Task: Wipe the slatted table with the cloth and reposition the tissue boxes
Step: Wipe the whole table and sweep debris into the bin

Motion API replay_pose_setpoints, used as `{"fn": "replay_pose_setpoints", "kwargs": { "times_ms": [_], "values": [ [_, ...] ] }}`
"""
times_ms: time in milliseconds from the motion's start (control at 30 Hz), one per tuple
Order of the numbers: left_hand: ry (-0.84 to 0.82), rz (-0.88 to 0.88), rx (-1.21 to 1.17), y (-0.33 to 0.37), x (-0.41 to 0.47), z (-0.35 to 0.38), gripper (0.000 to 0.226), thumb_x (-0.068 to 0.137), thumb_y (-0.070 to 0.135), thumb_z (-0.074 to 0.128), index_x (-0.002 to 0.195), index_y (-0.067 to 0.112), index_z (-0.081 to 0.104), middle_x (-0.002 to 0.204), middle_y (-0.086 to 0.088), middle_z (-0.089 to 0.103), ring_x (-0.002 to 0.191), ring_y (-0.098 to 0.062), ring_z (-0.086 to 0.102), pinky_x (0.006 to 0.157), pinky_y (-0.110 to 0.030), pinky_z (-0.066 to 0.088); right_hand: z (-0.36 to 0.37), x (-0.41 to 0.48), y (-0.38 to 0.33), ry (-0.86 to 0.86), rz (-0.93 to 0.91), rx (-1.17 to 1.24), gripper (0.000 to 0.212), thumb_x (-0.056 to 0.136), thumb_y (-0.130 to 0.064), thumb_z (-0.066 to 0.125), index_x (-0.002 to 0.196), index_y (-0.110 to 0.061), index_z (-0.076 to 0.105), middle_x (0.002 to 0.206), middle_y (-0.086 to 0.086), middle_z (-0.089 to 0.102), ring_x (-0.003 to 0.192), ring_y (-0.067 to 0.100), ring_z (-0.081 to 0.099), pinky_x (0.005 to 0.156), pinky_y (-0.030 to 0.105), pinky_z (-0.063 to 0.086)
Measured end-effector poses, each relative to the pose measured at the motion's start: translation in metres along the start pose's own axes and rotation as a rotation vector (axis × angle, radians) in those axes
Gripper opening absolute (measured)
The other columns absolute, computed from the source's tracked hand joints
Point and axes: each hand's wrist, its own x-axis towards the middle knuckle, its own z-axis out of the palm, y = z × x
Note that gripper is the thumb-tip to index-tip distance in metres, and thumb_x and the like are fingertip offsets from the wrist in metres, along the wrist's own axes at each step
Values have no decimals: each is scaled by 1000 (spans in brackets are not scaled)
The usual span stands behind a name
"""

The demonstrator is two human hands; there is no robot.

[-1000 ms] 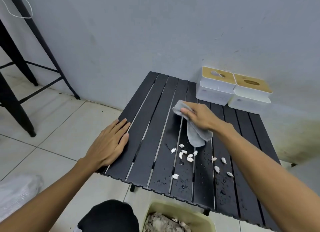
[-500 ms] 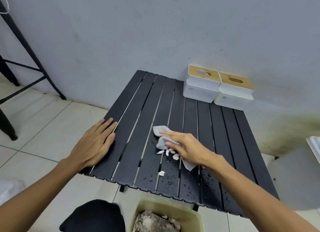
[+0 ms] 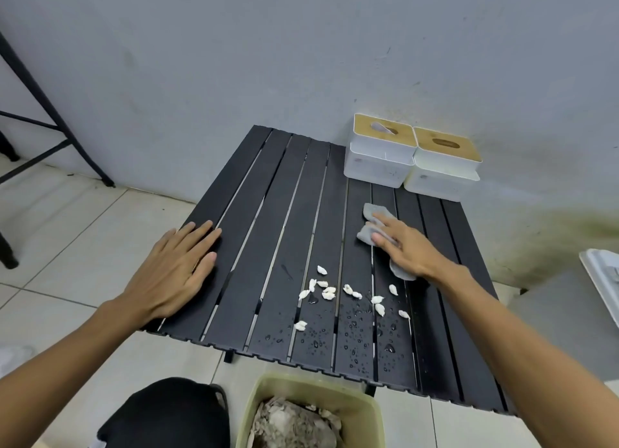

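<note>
A black slatted table (image 3: 268, 213) stands against the grey wall. My right hand (image 3: 405, 246) presses a small grey cloth (image 3: 371, 213) flat on the right-centre slats, just in front of the tissue boxes. My left hand (image 3: 174, 270) lies flat, fingers apart, on the table's left edge. Two white tissue boxes with wooden lids sit side by side at the far right corner: the left box (image 3: 378, 162) and the right box (image 3: 442, 176). Several white scraps (image 3: 326, 291) and water drops (image 3: 355, 340) lie on the near slats.
A pale green bin (image 3: 365, 410) with crumpled waste stands on the tiled floor below the table's near edge. A black knee or garment (image 3: 164, 414) is beside it. Black metal stand legs (image 3: 50, 139) are at the far left. A grey block with a white tray (image 3: 599, 280) sits at the right.
My right hand with the cloth has gone from the table's middle, near the scraps, back up and to the right toward the tissue boxes. The scraps are uncovered. My left hand stayed put.
</note>
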Motion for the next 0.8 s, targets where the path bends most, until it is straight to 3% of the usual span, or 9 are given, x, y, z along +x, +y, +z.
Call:
{"fn": "replay_pose_setpoints", "kwargs": {
  "times_ms": [100,200,300,533,600,700,800],
  "values": [
    [-15,43,-31,15,-2,2,65,96,52,12,153,25,32,160,6,26,150,-17,18,121,-35,8,12,-17,-8,44,-116,8,39,105,-35,44,141,-24,57,156,-5,41,144,12,33,113,22,19],
    [-40,64,-50,29,-5,9,65,97,53,12,153,26,32,161,4,22,151,-18,14,122,-36,8,17,-41,-14,45,-79,69,47,104,-44,40,147,-28,48,157,-16,36,148,7,27,121,32,21],
    [-34,60,-21,33,-6,11,65,97,53,12,152,25,33,161,2,24,150,-21,15,122,-38,11,27,-69,-30,51,-69,106,50,105,-41,39,152,-23,42,157,-14,36,148,5,25,123,32,19],
    [-43,46,-10,35,-6,8,66,97,53,11,152,25,34,161,0,27,149,-23,19,121,-39,14,47,-114,-78,107,-23,233,48,107,-37,39,153,-21,39,156,-14,35,139,-15,16,118,12,9],
    [-46,45,-4,35,-6,8,66,97,52,11,152,24,35,160,-1,28,149,-25,20,120,-40,15,49,-124,-85,90,-10,293,49,106,-39,40,152,-22,40,155,-14,37,141,-12,22,122,20,17],
    [-52,43,-5,35,-6,7,67,96,52,12,151,22,36,160,-3,29,148,-26,21,120,-42,16,40,-128,-85,132,19,360,49,106,-43,39,152,-27,42,150,-6,50,138,8,46,116,31,36],
    [-52,50,-15,39,-9,6,68,96,53,13,152,21,35,161,-1,27,149,-25,19,121,-41,15,26,-115,-77,242,83,342,49,106,-44,37,152,-28,41,154,-3,45,139,12,43,116,35,35]
  ]
}}
